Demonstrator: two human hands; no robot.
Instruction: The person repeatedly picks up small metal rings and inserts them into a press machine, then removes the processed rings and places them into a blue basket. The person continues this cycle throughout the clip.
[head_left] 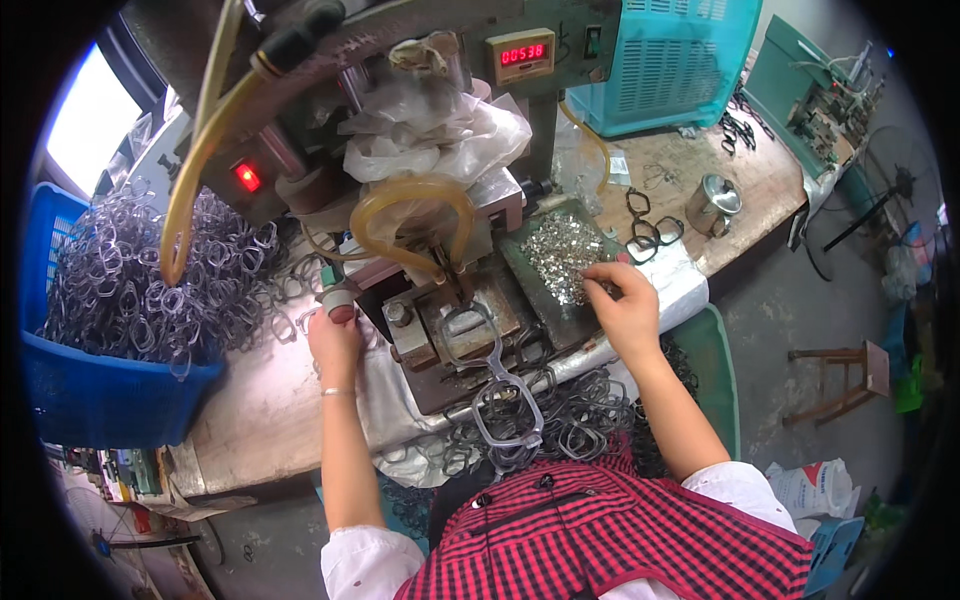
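Note:
A clear grey eyeglass frame point(508, 408) lies with one rim on the metal fixture point(462, 322) under the press head, its other rim reaching toward me. My left hand point(335, 342) is closed about a round push button point(340, 300) on a small box left of the fixture. To the right, my right hand point(628, 308) has thumb and fingertips pinched together at the edge of a heap of small shiny metal pieces point(562, 256). The heap lies on a dark tray point(524, 238). Whatever is between those fingertips is too small to make out.
A blue basket point(120, 390) heaped with clear frames point(170, 270) stands at left. Dark frames pile up point(590, 415) along the table's front edge, above a green bin point(718, 375). A metal cup point(714, 204), black frames point(650, 232) and a turquoise crate point(660, 70) stand beyond.

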